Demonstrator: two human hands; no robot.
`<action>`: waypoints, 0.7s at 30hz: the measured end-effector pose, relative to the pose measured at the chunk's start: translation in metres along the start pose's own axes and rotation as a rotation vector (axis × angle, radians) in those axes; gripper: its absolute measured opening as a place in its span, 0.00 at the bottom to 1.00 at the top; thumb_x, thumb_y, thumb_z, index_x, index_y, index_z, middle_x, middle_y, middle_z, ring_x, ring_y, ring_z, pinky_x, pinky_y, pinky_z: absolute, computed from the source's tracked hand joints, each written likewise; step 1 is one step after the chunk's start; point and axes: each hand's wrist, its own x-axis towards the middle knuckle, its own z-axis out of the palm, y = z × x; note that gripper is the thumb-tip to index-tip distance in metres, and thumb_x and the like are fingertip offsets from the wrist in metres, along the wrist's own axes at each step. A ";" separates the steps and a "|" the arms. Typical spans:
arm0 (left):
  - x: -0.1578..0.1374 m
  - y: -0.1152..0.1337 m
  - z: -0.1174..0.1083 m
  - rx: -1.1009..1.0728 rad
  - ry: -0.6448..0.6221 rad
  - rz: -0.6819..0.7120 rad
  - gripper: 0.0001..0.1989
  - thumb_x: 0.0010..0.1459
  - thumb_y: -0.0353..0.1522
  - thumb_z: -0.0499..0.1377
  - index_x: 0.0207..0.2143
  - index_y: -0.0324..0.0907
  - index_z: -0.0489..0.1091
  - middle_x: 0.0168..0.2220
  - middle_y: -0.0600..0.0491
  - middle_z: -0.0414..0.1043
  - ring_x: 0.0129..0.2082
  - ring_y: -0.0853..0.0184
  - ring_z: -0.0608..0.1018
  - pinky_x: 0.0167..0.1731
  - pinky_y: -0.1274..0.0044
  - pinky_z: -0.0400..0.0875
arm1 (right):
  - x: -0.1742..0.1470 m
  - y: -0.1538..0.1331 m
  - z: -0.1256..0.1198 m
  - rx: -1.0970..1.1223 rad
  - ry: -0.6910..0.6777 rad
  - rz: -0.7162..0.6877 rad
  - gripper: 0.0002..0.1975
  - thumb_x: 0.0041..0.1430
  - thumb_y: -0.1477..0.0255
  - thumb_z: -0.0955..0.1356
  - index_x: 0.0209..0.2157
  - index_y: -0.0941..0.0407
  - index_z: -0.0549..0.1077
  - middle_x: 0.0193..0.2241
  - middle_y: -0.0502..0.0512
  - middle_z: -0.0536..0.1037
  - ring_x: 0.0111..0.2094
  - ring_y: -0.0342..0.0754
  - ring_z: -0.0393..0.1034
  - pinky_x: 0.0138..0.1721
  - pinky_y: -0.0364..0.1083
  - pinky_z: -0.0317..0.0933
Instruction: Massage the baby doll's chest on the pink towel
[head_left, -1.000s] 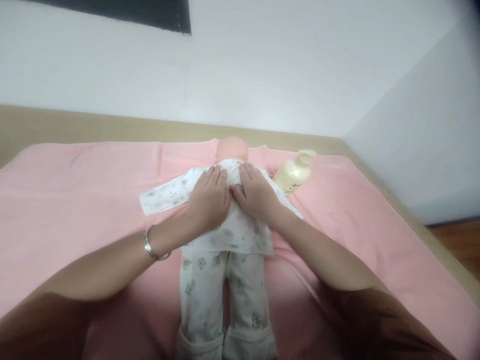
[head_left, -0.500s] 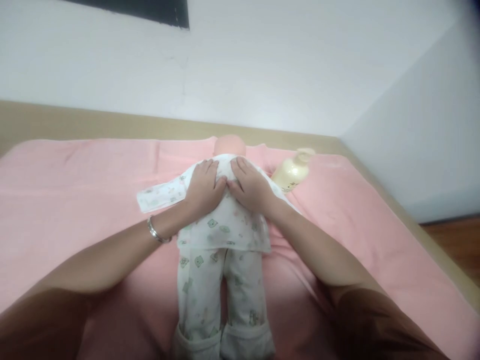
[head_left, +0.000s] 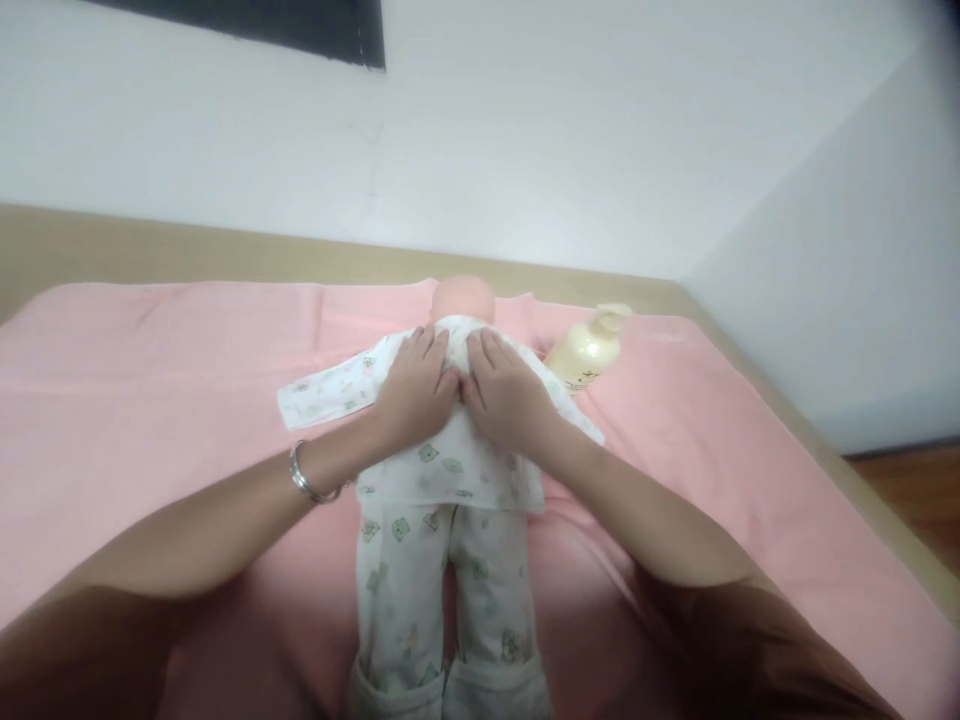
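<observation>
A baby doll (head_left: 465, 298) lies face down, its bald head at the far end. It wears a white printed top (head_left: 450, 470) and matching trousers (head_left: 405, 590) with turned-up cuffs. My left hand (head_left: 420, 385) rests flat on the left of the doll's upper back, fingers pointing towards the head. On the right of the upper back lies my right hand (head_left: 510, 390), also flat. The two thumbs meet or nearly meet over the spine. Neither hand grips anything. A silver bangle (head_left: 300, 473) circles my left wrist.
Under the doll spreads a pink sheet (head_left: 187, 400) on a table with a tan edge (head_left: 225, 255). A cream pump bottle (head_left: 589, 350) lies tilted to the right of the doll's shoulder. Behind stands a white wall (head_left: 525, 140) with a dark panel (head_left: 322, 25).
Both hands have shifted slightly down the back, away from the doll's head, still flat. The whole view has dropped a little in the frame.
</observation>
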 end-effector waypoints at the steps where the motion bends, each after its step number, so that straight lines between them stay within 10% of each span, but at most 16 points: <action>1: 0.004 -0.004 0.000 -0.013 -0.019 -0.012 0.28 0.66 0.33 0.42 0.64 0.29 0.58 0.69 0.35 0.56 0.72 0.48 0.54 0.70 0.51 0.50 | -0.005 -0.009 -0.001 -0.020 0.009 -0.004 0.31 0.71 0.66 0.55 0.64 0.75 0.61 0.65 0.79 0.62 0.69 0.67 0.55 0.69 0.64 0.52; 14: -0.013 0.026 -0.012 -0.018 -0.057 -0.072 0.32 0.68 0.38 0.43 0.67 0.25 0.53 0.71 0.33 0.48 0.73 0.48 0.50 0.71 0.54 0.50 | 0.022 0.027 0.010 0.050 -0.047 0.218 0.34 0.69 0.62 0.56 0.65 0.76 0.58 0.66 0.77 0.61 0.69 0.66 0.53 0.70 0.63 0.50; 21: 0.011 0.002 -0.011 -0.088 -0.110 -0.169 0.32 0.66 0.36 0.42 0.68 0.27 0.53 0.72 0.36 0.49 0.73 0.51 0.52 0.72 0.55 0.49 | -0.011 -0.018 0.001 -0.074 0.030 0.061 0.30 0.71 0.67 0.55 0.64 0.75 0.61 0.64 0.78 0.64 0.68 0.67 0.56 0.69 0.63 0.53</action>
